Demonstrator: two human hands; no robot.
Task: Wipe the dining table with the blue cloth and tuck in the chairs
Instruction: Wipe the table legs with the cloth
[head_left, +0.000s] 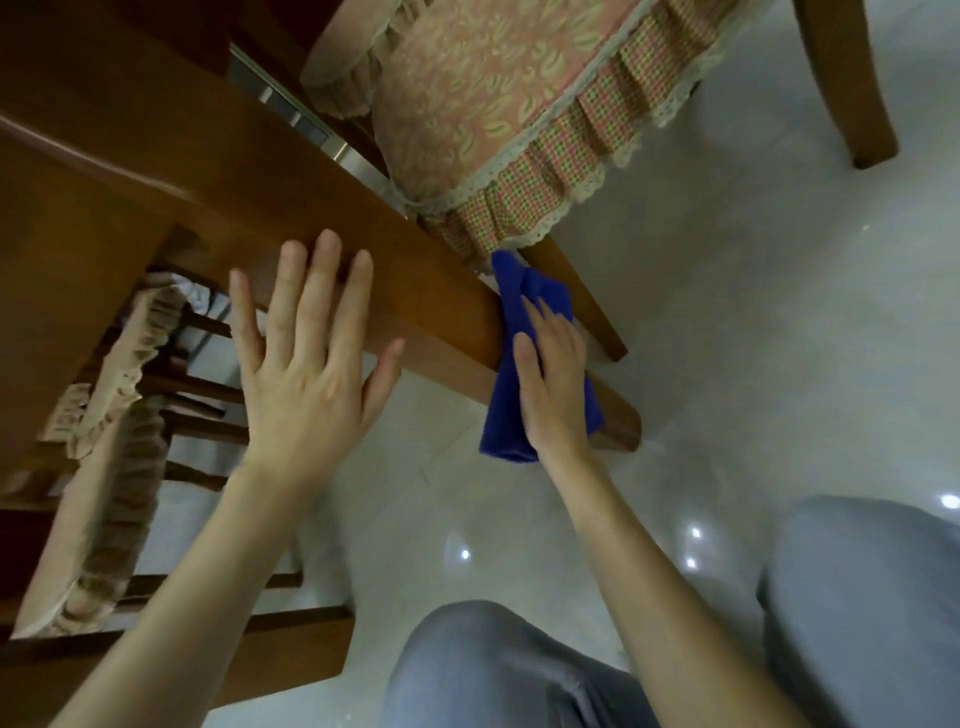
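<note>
I am low down beside the dining table, whose brown wooden beam (415, 291) runs diagonally down to the right. The blue cloth (503, 410) is wrapped over the beam's lower end. My right hand (553, 384) holds the cloth against the wood, thumb on the near side and fingers curling round the far side. My left hand (311, 374) is open with spread fingers, its fingertips against the beam further up. A chair with a pink frilled cushion (493, 104) stands right behind the beam.
A second wooden chair with a beige frilled cushion (114, 441) is at the left, under the table. Another chair leg (852, 78) stands at the top right. The glossy white tiled floor (753, 312) spreads to the right. My knees (519, 670) are at the bottom.
</note>
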